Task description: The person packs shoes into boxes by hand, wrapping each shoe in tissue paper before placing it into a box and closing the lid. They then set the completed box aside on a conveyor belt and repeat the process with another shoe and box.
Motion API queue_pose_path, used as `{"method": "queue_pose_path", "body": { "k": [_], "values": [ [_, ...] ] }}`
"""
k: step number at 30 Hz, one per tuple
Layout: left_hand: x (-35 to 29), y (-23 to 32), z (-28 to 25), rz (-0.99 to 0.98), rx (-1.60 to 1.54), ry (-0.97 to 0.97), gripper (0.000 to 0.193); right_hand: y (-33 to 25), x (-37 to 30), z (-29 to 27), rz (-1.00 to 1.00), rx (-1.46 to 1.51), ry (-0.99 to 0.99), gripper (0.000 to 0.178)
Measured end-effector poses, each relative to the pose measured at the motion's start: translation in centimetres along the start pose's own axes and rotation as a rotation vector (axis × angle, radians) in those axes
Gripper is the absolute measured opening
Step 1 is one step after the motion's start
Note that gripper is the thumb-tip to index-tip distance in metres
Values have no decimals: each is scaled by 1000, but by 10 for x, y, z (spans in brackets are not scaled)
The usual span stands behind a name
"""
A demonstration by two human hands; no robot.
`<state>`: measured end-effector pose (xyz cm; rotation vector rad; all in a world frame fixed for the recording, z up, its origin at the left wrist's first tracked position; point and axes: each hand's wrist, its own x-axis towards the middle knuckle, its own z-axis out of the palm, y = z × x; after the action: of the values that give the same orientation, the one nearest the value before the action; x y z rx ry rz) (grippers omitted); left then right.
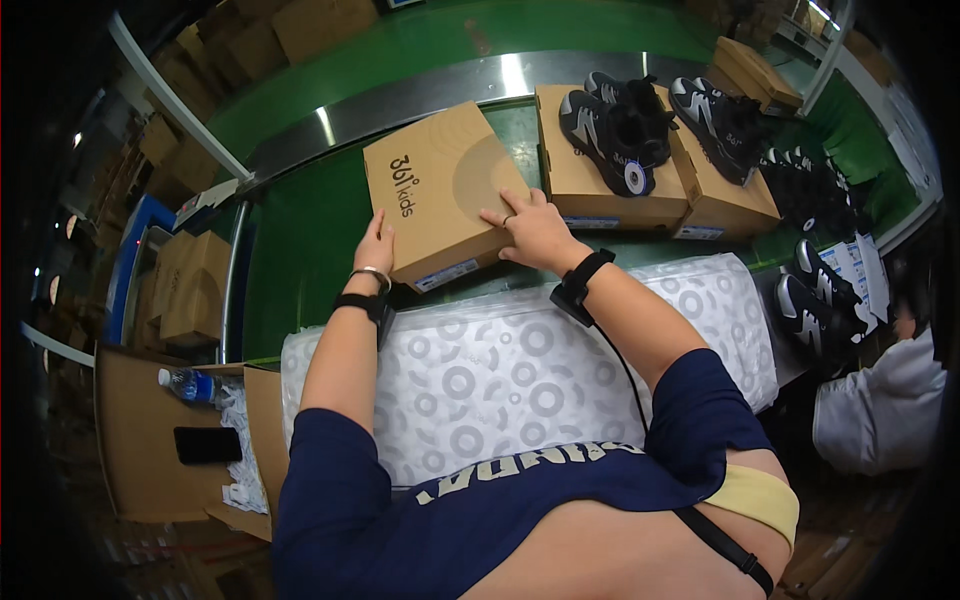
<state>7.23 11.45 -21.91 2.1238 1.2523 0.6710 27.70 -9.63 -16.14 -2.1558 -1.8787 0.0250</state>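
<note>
A closed tan shoebox (425, 150) sits at an angle on the green work surface in front of me. My left hand (375, 246) grips its left side near the front corner, with the lower fingers hidden against the cardboard. Across the lid's right part lie the spread fingers of my right hand (540, 232), its thumb by the front edge, so the box is held between both hands. To its right, a pair of black and silver sneakers (610, 130) with a round tag rests on another shoebox (580, 190). More black sneakers (715, 125) lie on a neighbouring shoebox (735, 210).
A stack of white patterned wrapping paper (460, 385) lies before my body. At left, an open carton (150, 430) holds a water bottle (187, 385), a phone (207, 445) and crumpled paper. A person's pale sleeve (880, 405) shows at right, near further sneakers (820, 300).
</note>
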Motion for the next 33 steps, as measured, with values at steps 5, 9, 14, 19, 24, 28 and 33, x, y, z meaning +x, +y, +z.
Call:
{"method": "queue_pose_path", "body": {
  "k": [5, 9, 14, 19, 24, 28, 33],
  "values": [
    [2, 126, -12, -58, 570, -240, 42, 48, -37, -21, 43, 209, 612, 47],
    [-39, 179, 58, 527, 559, -263, 63, 98, -40, -80, 418, -145, 828, 67],
    [-42, 186, 97, 330, 783, -221, 61, 160, -26, -112, 349, 287, 315, 25],
    [-12, 84, 2, -98, 800, -99, 72, 67, -71, -209, 138, 536, 355, 24],
    [-105, 140, -25, 987, 16, 137, 85, -12, -99, -227, 155, 986, 171, 21],
    [-200, 150, -23, 337, -1059, -329, 72, -57, -76, -143, -67, 1666, 506, 43],
    [-226, 56, -71, -293, -580, -295, 42, -67, -69, -3, 449, 1543, 314, 36]
  ]
}}
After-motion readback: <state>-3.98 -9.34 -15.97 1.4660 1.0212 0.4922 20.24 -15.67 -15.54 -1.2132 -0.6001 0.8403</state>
